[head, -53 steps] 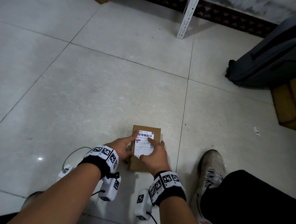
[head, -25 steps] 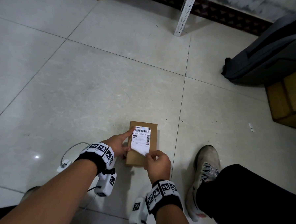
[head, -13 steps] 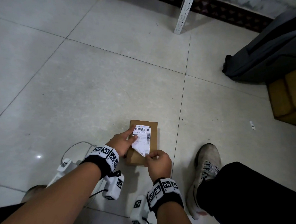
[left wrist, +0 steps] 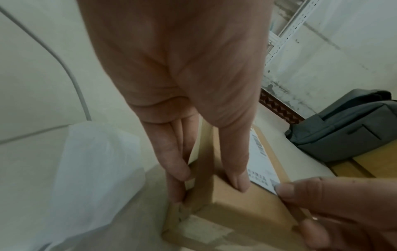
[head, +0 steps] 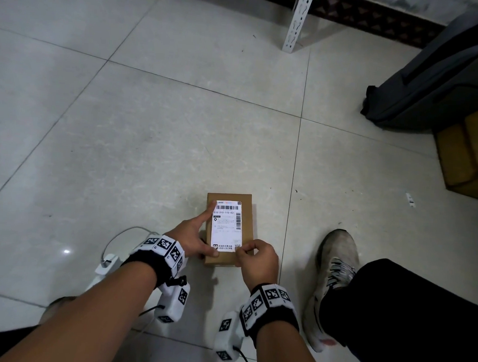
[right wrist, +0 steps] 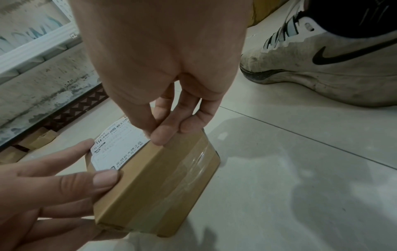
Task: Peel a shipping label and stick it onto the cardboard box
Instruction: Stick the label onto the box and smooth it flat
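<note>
A small brown cardboard box (head: 248,223) lies on the tiled floor in front of me, with a white shipping label (head: 225,227) flat on its top face. My left hand (head: 193,238) lies along the box's left side, index finger straight with its tip at the label's upper left corner and thumb pressing near the lower left corner. My right hand (head: 257,260) pinches the label's lower right corner at the box's near edge. In the right wrist view the thumb and forefinger (right wrist: 158,135) meet on the label (right wrist: 120,146), above the taped end of the box (right wrist: 163,183).
My shoe (head: 335,269) and dark trouser leg sit just right of the box. A grey backpack (head: 437,80) and larger cardboard boxes (head: 466,156) are at the far right. A white shelf post (head: 296,20) stands ahead. A white cable (head: 118,235) and white sheet (left wrist: 92,169) lie left.
The label's lower half, lifted and curled in my right hand before, now lies flat on the box. My left index finger has slid up to the top left corner.
</note>
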`<move>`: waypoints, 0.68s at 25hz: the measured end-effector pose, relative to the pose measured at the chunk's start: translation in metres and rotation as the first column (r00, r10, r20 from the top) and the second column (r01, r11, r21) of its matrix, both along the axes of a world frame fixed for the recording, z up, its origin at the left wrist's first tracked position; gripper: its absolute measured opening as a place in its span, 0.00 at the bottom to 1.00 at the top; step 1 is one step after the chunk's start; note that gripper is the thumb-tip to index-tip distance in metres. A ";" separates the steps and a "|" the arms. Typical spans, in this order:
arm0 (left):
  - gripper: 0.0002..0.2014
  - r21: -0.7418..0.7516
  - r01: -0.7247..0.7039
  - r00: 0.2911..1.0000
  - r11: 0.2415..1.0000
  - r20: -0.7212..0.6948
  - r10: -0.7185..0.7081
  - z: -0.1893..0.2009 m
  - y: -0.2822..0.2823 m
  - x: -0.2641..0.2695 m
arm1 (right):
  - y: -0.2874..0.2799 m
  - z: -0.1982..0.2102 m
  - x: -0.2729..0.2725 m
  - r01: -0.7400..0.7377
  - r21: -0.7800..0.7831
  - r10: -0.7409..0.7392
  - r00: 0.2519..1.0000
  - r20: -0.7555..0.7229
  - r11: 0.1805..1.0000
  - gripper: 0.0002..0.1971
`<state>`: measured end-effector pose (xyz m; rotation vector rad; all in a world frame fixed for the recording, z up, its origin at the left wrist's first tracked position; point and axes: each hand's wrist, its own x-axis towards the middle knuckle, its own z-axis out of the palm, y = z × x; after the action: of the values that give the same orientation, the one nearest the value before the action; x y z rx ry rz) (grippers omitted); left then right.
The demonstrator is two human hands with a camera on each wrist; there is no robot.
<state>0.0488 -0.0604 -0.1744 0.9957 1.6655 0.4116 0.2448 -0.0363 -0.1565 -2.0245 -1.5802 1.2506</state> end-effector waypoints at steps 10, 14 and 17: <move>0.59 0.031 -0.042 0.998 0.999 0.044 0.040 0.001 -0.004 -0.003 | 0.001 -0.001 0.004 -0.009 0.000 0.009 0.999 -0.042 1.000 0.11; 0.52 0.039 0.105 0.992 0.994 -0.075 -0.102 0.008 -0.009 -0.005 | 0.016 0.000 0.003 -0.166 -0.062 0.168 0.985 0.031 0.984 0.12; 0.49 0.019 0.160 0.968 0.987 -0.199 -0.153 0.009 -0.010 -0.009 | 0.035 0.012 -0.002 -0.383 -0.149 0.405 0.900 0.163 0.911 0.25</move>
<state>0.0393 -0.0701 -0.1658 1.2178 1.7447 0.2439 0.2427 -0.0010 -0.1442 -2.0043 -2.1428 1.3378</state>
